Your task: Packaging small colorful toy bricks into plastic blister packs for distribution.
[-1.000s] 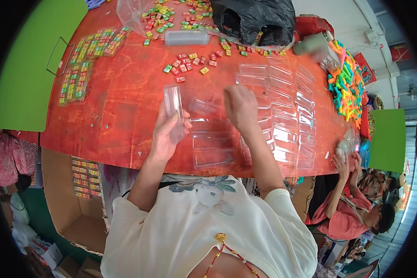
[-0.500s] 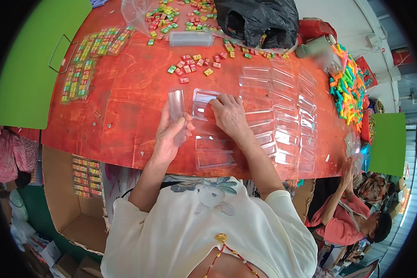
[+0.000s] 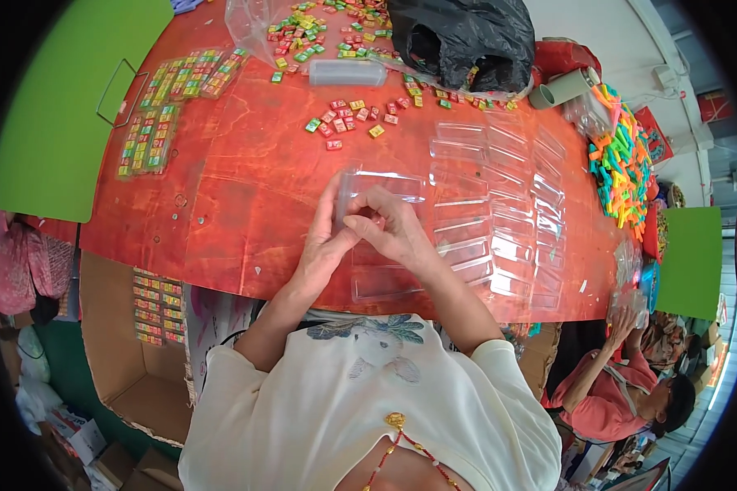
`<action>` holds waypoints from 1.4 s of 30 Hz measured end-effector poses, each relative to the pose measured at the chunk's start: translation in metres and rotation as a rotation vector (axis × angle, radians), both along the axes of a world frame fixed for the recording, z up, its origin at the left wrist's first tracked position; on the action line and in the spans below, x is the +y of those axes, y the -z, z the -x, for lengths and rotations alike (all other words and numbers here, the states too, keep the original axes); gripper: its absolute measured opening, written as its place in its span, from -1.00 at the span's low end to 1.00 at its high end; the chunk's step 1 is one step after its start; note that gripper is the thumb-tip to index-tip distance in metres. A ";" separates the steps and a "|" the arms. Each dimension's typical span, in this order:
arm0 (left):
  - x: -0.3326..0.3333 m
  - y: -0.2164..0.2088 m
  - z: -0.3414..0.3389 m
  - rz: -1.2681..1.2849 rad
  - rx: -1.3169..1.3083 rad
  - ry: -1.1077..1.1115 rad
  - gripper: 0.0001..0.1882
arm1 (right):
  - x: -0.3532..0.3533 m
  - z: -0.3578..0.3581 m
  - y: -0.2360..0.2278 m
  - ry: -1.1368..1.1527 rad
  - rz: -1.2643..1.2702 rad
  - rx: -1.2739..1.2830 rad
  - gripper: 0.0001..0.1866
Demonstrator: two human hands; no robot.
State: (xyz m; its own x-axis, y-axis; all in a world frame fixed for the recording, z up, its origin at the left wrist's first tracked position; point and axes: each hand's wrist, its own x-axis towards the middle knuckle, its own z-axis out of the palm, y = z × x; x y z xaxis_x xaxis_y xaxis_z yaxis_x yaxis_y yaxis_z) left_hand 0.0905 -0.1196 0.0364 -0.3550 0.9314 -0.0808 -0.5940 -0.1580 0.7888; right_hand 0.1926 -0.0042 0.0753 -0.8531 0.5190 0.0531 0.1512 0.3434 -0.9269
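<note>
My left hand (image 3: 323, 250) is wrapped round a narrow stack of clear plastic trays (image 3: 346, 200), held upright above the red table. My right hand (image 3: 393, 227) has come up against it, thumbs almost meeting, its fingers curled at the stack's side. What those fingertips pinch is hidden. Just beyond the right knuckles lies a clear tray (image 3: 397, 182) on the table. Another clear tray (image 3: 385, 284) lies nearer my body, partly behind my right wrist. Several more clear trays (image 3: 512, 237) are laid out in rows to the right.
Small red, yellow and green packets (image 3: 340, 120) lie loose beyond my hands, near a clear stacked container (image 3: 348, 73) and a black plastic bag (image 3: 467, 41). Filled trays (image 3: 147, 139) sit at the left. Colourful plastic pieces (image 3: 622, 168) are heaped at the right, where a co-worker (image 3: 606, 393) sits.
My right hand has left the tray on the table and moved toward the stack in my left hand. My left hand has shifted slightly right, and both hands are now together.
</note>
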 end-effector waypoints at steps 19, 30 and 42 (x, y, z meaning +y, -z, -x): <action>-0.002 0.006 0.015 -0.114 -0.227 -0.010 -0.32 | 0.074 0.010 0.016 0.258 -1.197 -0.094 -0.91; 0.006 0.014 0.008 -0.008 -0.100 -0.011 -0.30 | 0.033 0.010 -0.003 0.052 -0.080 -0.090 -0.81; 0.011 0.012 0.008 -0.027 -0.118 0.049 -0.40 | 0.023 0.005 0.019 -0.034 0.521 0.085 -0.89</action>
State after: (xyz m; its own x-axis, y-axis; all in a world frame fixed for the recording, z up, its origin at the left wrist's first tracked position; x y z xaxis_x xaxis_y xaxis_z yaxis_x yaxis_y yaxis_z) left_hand 0.0828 -0.1083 0.0243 -0.2981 0.9499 -0.0941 -0.6903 -0.1465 0.7085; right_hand 0.1876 0.0187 0.0560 -0.8738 0.4673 -0.1346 0.0645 -0.1630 -0.9845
